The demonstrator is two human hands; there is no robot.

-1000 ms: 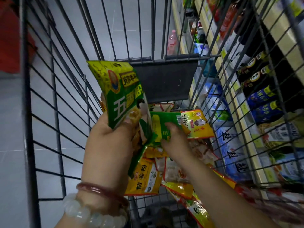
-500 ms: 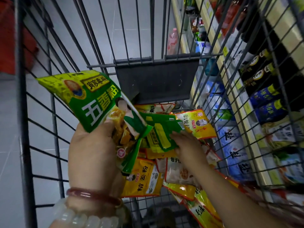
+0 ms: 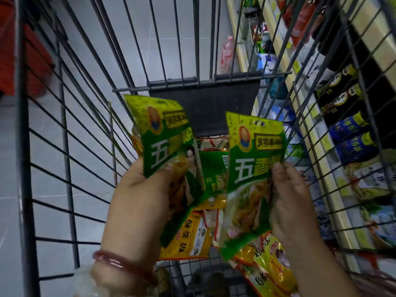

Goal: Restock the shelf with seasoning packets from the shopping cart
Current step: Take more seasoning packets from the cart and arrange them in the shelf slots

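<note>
I look down into a wire shopping cart [image 3: 70,168]. My left hand [image 3: 137,202] grips a small stack of green seasoning packets [image 3: 165,144], held upright above the cart's contents. My right hand [image 3: 293,202] holds up one more green seasoning packet [image 3: 250,168] by its right edge, face toward me. Below both hands lie more packets on the cart floor: a yellow packet [image 3: 190,239] in the middle and yellow-orange ones [image 3: 270,264] at the lower right. The shelf [image 3: 334,189] runs along the cart's right side.
The shelf holds dark sauce bottles [image 3: 340,84], blue-labelled bottles [image 3: 351,138] and bagged goods lower down. A dark flap [image 3: 214,108] hangs on the cart's far wall. A pink bottle [image 3: 227,52] stands on the grey floor ahead. Something red [image 3: 19,52] sits at the far left.
My right hand has lifted a green packet out of the pile and turned it upright. The left hand's stack has swung from tilted left to upright.
</note>
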